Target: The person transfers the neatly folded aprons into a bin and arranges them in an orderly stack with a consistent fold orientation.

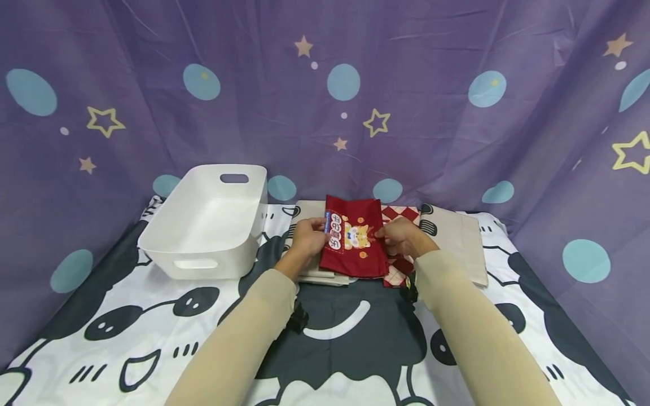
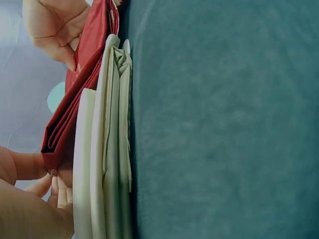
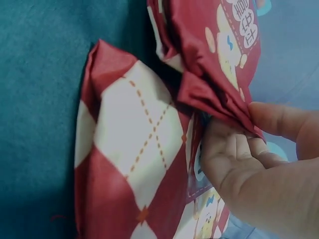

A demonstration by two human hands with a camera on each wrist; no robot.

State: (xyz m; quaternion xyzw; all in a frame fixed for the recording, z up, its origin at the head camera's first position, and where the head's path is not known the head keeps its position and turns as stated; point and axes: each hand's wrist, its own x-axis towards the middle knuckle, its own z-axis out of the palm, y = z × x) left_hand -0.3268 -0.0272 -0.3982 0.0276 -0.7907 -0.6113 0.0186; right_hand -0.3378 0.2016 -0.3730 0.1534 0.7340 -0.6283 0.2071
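Note:
My left hand (image 1: 308, 237) pinches the left edge of a folded red cloth (image 1: 363, 256) printed with a yellow cartoon animal and white lettering. At the opposite edge my right hand (image 1: 403, 237) pinches the same cloth, thumb on top and fingers beneath, as the right wrist view shows. Under its left part lies a stack of folded beige cloths (image 2: 97, 164). A folded red-and-cream diamond-patterned cloth (image 3: 139, 144) lies beside it, below my right hand. The cloth's layers (image 2: 75, 109) show along its near edge in the left wrist view.
A white plastic basket (image 1: 231, 262) with handle slots stands to the left. Another folded beige cloth (image 1: 459, 239) with a dark print lies at the right. A black-and-white cartoon sheet (image 1: 330, 361) covers the table, and a purple starry curtain (image 1: 284, 129) hangs behind.

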